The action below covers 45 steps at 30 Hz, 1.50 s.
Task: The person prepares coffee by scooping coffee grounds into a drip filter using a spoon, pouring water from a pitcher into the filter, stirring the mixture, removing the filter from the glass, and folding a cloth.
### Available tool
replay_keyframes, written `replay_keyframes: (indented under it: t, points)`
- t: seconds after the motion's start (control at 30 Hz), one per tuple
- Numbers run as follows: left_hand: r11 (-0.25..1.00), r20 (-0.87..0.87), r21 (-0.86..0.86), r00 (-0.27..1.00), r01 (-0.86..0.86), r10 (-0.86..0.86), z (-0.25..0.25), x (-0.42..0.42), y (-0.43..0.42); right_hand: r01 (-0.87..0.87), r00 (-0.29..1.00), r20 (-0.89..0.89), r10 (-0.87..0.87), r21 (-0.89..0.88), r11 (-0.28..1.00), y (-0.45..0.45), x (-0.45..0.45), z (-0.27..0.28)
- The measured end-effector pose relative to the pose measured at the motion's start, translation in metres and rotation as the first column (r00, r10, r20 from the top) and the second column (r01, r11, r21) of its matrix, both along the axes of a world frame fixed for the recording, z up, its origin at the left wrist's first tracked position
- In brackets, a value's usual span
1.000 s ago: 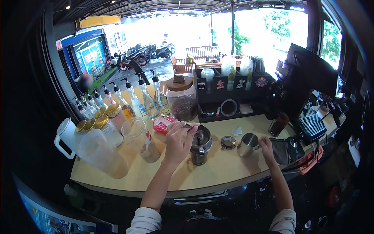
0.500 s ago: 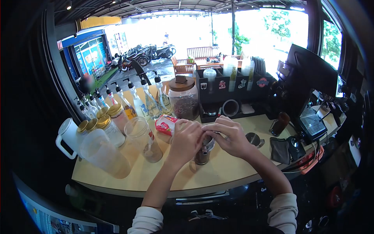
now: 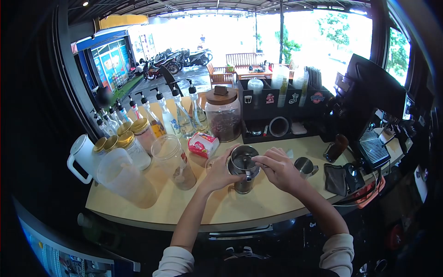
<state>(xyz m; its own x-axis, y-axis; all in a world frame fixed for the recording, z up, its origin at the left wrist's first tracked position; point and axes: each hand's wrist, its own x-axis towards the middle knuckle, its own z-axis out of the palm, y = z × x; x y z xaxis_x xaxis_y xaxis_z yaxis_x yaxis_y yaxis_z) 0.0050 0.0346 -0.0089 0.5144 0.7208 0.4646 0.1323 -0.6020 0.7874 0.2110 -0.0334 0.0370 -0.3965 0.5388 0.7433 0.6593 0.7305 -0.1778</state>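
Note:
A metal pitcher [image 3: 244,185] with a handle stands on the counter in front of me, its round mouth facing up. My left hand [image 3: 220,173] is wrapped round its left side, thumb by the handle. Over the right part of the rim, my right hand [image 3: 278,170] has its fingers pinched together, with the tips at the pitcher's mouth. What they hold, perhaps a thin handle reaching inside, is too small to make out. Behind my left hand lies a red and white packet [image 3: 203,145]. A second metal pitcher [image 3: 303,167] is to the right of my right hand.
Clear plastic jugs [image 3: 121,177] and gold-lidded jars [image 3: 134,154] crowd the left side. Pump bottles [image 3: 183,121] and a large wooden-lidded jar [image 3: 223,117] line the back. A black cup organiser [image 3: 295,104] stands behind. A dark cloth [image 3: 335,179] lies at right.
My hands were together with fingertips meeting above the pitcher. They have parted: the left has come down round the pitcher, the right has moved to its rim. The pitcher's mouth is now uncovered.

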Motion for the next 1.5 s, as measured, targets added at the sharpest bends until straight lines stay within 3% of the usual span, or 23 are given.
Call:
replay_keyframes:
  t: [0.07,0.1,0.13,0.23,0.4,0.53,0.6,0.77,0.83,0.93,1.0,1.1,1.33,1.4,1.43,1.5]
  points:
    - [0.996,-0.106,-0.015,0.990,-0.092,0.090,0.007,0.004,-0.003,-0.013,1.000,-0.018,0.013,-0.009,1.000,-0.002,-0.001,-0.002]
    - [0.996,-0.107,-0.015,0.990,-0.089,0.087,0.006,0.005,-0.003,-0.066,0.994,-0.098,0.053,-0.135,0.989,-0.004,-0.002,-0.003]
    - [0.997,-0.052,0.008,0.996,-0.074,0.074,0.005,0.007,-0.001,-0.128,0.980,-0.183,0.082,-0.253,0.959,-0.005,-0.002,-0.003]
    - [0.996,0.041,0.047,0.997,-0.072,0.070,0.008,0.009,-0.002,-0.253,0.953,-0.223,0.203,-0.225,0.941,-0.011,0.001,0.009]
    - [0.992,0.127,0.099,0.990,-0.073,0.061,0.008,0.012,-0.001,-0.159,0.949,-0.297,0.105,-0.162,0.974,-0.005,0.006,0.010]
    - [0.987,0.072,0.153,0.997,-0.051,0.040,0.015,0.013,-0.003,-0.226,0.952,-0.267,0.150,-0.285,0.931,-0.007,0.003,0.014]
    - [0.985,0.080,0.170,0.996,-0.038,0.024,0.016,0.012,-0.002,-0.206,0.910,-0.410,0.059,-0.324,0.923,-0.007,0.003,0.016]
    - [0.927,-0.029,0.362,0.993,-0.098,0.117,0.018,0.003,0.003,-0.293,0.920,-0.370,0.130,-0.427,0.855,-0.009,0.005,0.026]
    - [0.921,-0.065,0.380,0.990,-0.087,0.121,0.023,0.001,0.001,-0.282,0.934,-0.334,0.126,-0.473,0.835,-0.007,0.008,0.032]
    - [0.911,-0.113,0.406,0.986,-0.067,0.123,0.030,-0.002,-0.001,-0.272,0.936,-0.320,0.148,-0.390,0.880,0.001,0.013,0.039]
    - [0.907,-0.127,0.416,0.984,-0.060,0.123,0.033,-0.004,-0.002,-0.311,0.945,-0.256,0.204,-0.514,0.799,0.001,0.015,0.048]
    - [0.905,-0.144,0.422,0.982,-0.048,0.119,0.035,-0.006,-0.002,-0.271,0.959,-0.191,0.207,-0.425,0.864,0.006,0.021,0.058]
    - [0.891,-0.158,0.450,0.976,-0.065,0.151,0.035,-0.004,-0.001,-0.296,0.955,-0.167,0.245,-0.510,0.808,0.012,0.009,0.052]
    - [0.895,-0.151,0.439,0.975,-0.083,0.164,0.034,-0.005,0.001,-0.383,0.909,-0.349,0.230,-0.476,0.792,0.011,0.007,0.047]
    - [0.904,-0.143,0.412,0.972,-0.114,0.188,0.034,-0.006,0.000,-0.383,0.909,-0.349,0.229,-0.477,0.791,0.009,0.008,0.045]
    - [0.913,-0.134,0.380,0.968,-0.146,0.211,0.035,-0.006,-0.001,-0.480,0.756,-0.636,0.156,-0.378,0.792,0.005,0.012,0.040]
